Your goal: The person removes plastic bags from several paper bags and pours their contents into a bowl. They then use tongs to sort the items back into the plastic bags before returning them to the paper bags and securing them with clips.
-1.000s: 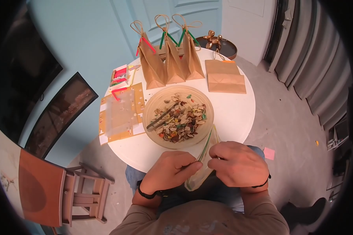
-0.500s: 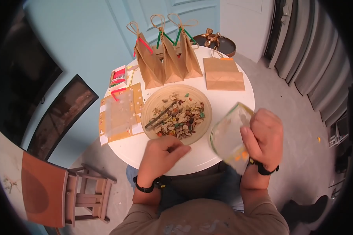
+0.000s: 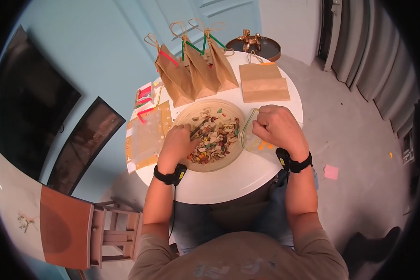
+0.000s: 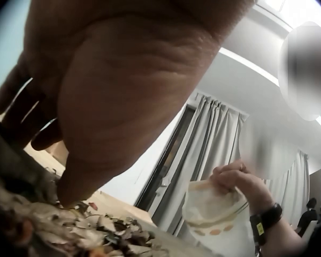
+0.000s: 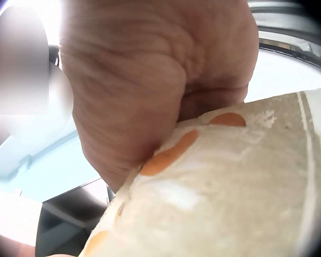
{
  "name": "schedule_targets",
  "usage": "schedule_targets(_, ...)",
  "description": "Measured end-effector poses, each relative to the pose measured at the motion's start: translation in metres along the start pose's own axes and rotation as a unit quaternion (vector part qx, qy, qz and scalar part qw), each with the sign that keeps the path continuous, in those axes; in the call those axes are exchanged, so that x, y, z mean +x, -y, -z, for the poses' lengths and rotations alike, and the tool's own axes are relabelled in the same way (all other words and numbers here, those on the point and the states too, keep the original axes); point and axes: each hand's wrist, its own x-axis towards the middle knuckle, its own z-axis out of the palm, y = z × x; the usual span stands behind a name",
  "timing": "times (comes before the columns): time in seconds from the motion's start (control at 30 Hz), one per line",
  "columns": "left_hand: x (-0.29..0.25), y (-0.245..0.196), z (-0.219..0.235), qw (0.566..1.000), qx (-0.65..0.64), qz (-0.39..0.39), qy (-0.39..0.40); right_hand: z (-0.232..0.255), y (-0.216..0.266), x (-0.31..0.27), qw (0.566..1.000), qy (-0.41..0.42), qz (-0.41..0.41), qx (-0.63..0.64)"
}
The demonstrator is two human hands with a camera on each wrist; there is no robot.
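Observation:
My left hand (image 3: 176,143) is over the left side of a wide, pale bowl (image 3: 177,116) full of dried petals and leaves (image 3: 217,142). Its fingers are loosely extended beside dark wooden tongs (image 3: 200,127) lying on the petals, partly hidden by the hand. In the left wrist view the thumb (image 4: 77,184) points down close over the petals. My right hand (image 3: 279,126) pinches a translucent zip bag (image 3: 253,140) by its edge, at the bowl's right side. Orange patches show on the bag (image 5: 241,176) in the right wrist view.
Three upright kraft paper bags (image 3: 198,79) with coloured strips at their tops stand behind the bowl. Another paper bag (image 3: 265,84) lies flat at the back right. Frosted plastic sheets (image 3: 147,137) lie on the left of the round white table (image 3: 219,189).
Both hands were together at the zip bag, then parted. My left hand moved left and forward over the bowl; my right hand carried the bag right, then back beside the bowl.

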Motion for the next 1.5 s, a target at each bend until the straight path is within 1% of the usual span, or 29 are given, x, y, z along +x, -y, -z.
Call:
schedule_targets(0.1,0.012,0.008,-0.011,0.999,-0.019,0.000,0.044,0.002,-0.004,-0.002,1.000,-0.006,-0.009,0.006)
schedule_targets(0.2,0.019,0.007,-0.004,0.994,-0.058,0.028,0.090,0.005,-0.007,-0.003,1.000,-0.019,-0.014,0.011)
schedule_targets(0.3,0.015,0.003,0.010,0.993,-0.083,0.036,0.081,0.009,-0.011,-0.004,0.999,-0.033,-0.020,0.015)
schedule_targets(0.4,0.021,0.013,0.014,0.991,-0.108,0.045,0.071,0.013,-0.013,-0.003,0.999,-0.029,-0.032,0.019)
schedule_targets(0.5,0.028,0.010,0.027,0.981,-0.155,0.063,0.096,0.013,-0.014,-0.003,0.998,-0.026,-0.038,0.030)
schedule_targets(0.6,0.047,0.039,0.006,0.986,-0.165,-0.012,0.028,0.013,-0.017,-0.004,0.998,-0.033,-0.038,0.037)
schedule_targets(0.7,0.061,0.033,0.010,0.993,-0.112,0.004,0.031,0.014,-0.018,-0.004,0.998,-0.031,-0.047,0.038)
schedule_targets(0.8,0.077,0.044,-0.009,0.998,-0.055,-0.008,-0.040,0.014,-0.019,-0.005,0.997,-0.027,-0.056,0.038)
schedule_targets(0.9,0.086,0.063,-0.026,0.999,-0.019,-0.032,-0.028,0.014,-0.022,-0.005,0.997,-0.026,-0.057,0.037)
schedule_targets(1.0,0.070,0.048,0.006,0.990,-0.047,-0.015,0.130,0.012,-0.025,-0.007,0.997,-0.030,-0.053,0.039)
schedule_targets(1.1,0.052,0.045,0.030,0.972,-0.066,-0.025,0.225,0.012,-0.025,-0.005,0.997,-0.031,-0.058,0.038)
schedule_targets(1.2,0.044,0.030,0.045,0.971,-0.082,-0.028,0.221,0.012,-0.023,-0.005,0.997,-0.033,-0.062,0.043)
schedule_targets(1.3,0.050,0.012,0.026,0.986,-0.101,-0.070,0.113,0.011,-0.022,-0.004,0.996,-0.041,-0.062,0.049)
schedule_targets(1.4,0.067,-0.014,0.011,0.979,-0.145,-0.032,0.140,0.009,-0.025,-0.004,0.996,-0.052,-0.053,0.057)
schedule_targets(1.5,0.067,-0.029,-0.005,0.974,-0.169,-0.092,0.123,0.010,-0.027,-0.005,0.996,-0.053,-0.054,0.054)
